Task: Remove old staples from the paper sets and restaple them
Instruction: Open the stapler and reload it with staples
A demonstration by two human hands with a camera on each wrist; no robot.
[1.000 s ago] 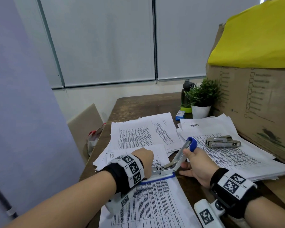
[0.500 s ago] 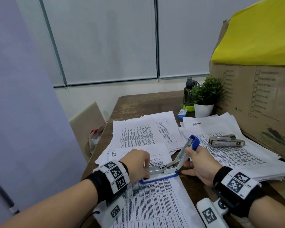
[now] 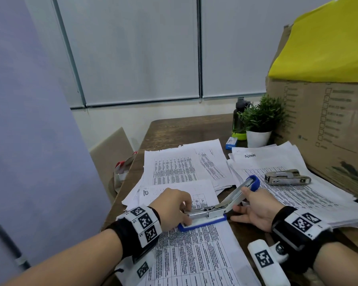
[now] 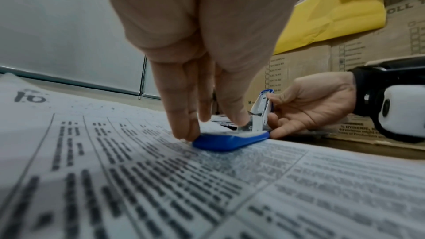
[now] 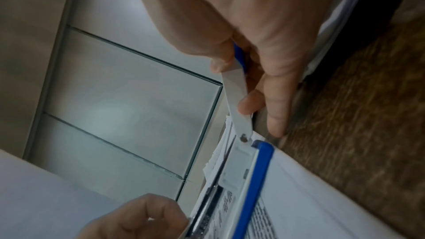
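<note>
The left hand [image 3: 172, 207] reaches down with its fingers [image 4: 184, 115] bunched, their tips on the front end of the blue stapler [image 3: 207, 219]; the fingertips pinch at the metal staple channel there, touching both the channel and the blue base. The right hand [image 3: 256, 211] grips the stapler's raised top arm, thumb on its upper side near the blue cap and the other fingers curled under and behind it, so the arm stands tilted up and away from the base, hinged open at the rear. In the right wrist view the thumb and a finger clamp the white arm just above the hinge pin, with the little finger reaching down beside the rear of the base.

The stapler's base lies flat on the nearest paper set [image 3: 194, 254], a printed table sheet lying on the counter [image 3: 174, 129] directly between the two hands. Beyond it lie more paper sets [image 3: 180, 166], overlapping. To the right a thicker stack [image 3: 298, 199] carries a metal staple remover [image 3: 287, 177], well apart from both hands. Farther back stand a small potted plant [image 3: 260, 120], a dark bottle [image 3: 239, 116] and a small blue box [image 3: 231, 143], with a large cardboard box [image 3: 329, 131] at the right under a yellow sheet [image 3: 329, 42].
</note>
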